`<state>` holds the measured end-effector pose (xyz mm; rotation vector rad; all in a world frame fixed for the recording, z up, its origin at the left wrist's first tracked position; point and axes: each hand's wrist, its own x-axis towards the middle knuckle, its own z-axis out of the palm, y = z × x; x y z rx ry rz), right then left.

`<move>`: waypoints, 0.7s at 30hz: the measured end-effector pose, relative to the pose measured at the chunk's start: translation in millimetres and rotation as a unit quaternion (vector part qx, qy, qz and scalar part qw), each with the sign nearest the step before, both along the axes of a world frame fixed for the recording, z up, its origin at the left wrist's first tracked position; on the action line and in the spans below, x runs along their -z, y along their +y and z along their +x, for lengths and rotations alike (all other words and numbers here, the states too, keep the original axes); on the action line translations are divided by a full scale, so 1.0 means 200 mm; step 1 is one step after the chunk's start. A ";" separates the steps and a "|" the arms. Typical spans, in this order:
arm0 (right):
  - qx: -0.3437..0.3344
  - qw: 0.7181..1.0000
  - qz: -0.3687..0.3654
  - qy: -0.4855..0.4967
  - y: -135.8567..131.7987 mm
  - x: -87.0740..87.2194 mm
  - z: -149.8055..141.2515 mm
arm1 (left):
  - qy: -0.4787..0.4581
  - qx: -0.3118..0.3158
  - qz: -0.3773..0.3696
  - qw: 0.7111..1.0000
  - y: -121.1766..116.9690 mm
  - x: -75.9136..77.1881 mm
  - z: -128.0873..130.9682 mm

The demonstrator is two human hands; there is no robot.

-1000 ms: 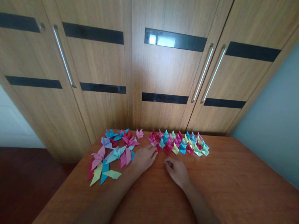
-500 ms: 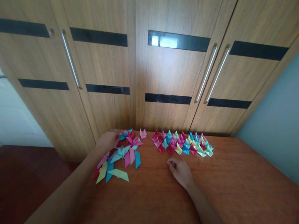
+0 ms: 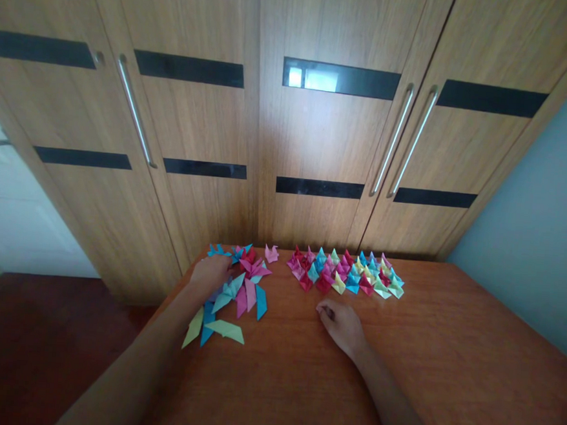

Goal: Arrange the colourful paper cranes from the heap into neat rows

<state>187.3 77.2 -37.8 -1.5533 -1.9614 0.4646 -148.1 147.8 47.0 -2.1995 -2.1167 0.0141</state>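
Observation:
My left hand [image 3: 210, 273] lies over a loose pile of coloured folded paper shapes [image 3: 237, 292] at the back left of the wooden table [image 3: 446, 379]. Its fingers are curled down onto the pieces, and what they hold is hidden. My right hand [image 3: 341, 323] rests on the bare wood in the middle, fingers curled in a loose fist with nothing visible in them. Beyond it, a tidy row of small folded paper pieces [image 3: 347, 273] in pink, red, blue and green stands along the back edge. A single pink folded piece [image 3: 271, 254] sits between the pile and the row.
Tall wooden wardrobe doors [image 3: 318, 131] with metal handles [image 3: 393, 139] stand right behind the table. A pale wall [image 3: 545, 224] is to the right. The table's left edge drops to a dark floor [image 3: 36, 344].
My left hand has left the row's left end and moved left onto the loose pile, then drawn slightly back toward me. The right hand has stayed in place.

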 end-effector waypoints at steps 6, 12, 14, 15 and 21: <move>0.001 1.000 0.002 -0.006 0.00 0.01 0.00 | 0.001 -0.012 0.024 1.000 -0.04 -0.08 -0.04; -0.006 1.000 -0.007 0.004 -0.01 -0.01 -0.01 | -0.131 0.075 0.194 0.969 -0.17 -0.21 -0.01; -0.026 0.999 -0.013 0.039 -0.02 -0.02 -0.02 | -0.214 0.173 0.220 0.936 -0.22 -0.20 0.06; -0.042 0.997 -0.021 0.068 -0.02 -0.02 -0.02 | -0.251 0.208 0.222 0.919 -0.25 -0.18 0.11; -0.118 0.949 -0.109 0.269 -0.06 -0.07 -0.06 | -0.370 0.279 0.172 0.869 -0.38 0.01 0.38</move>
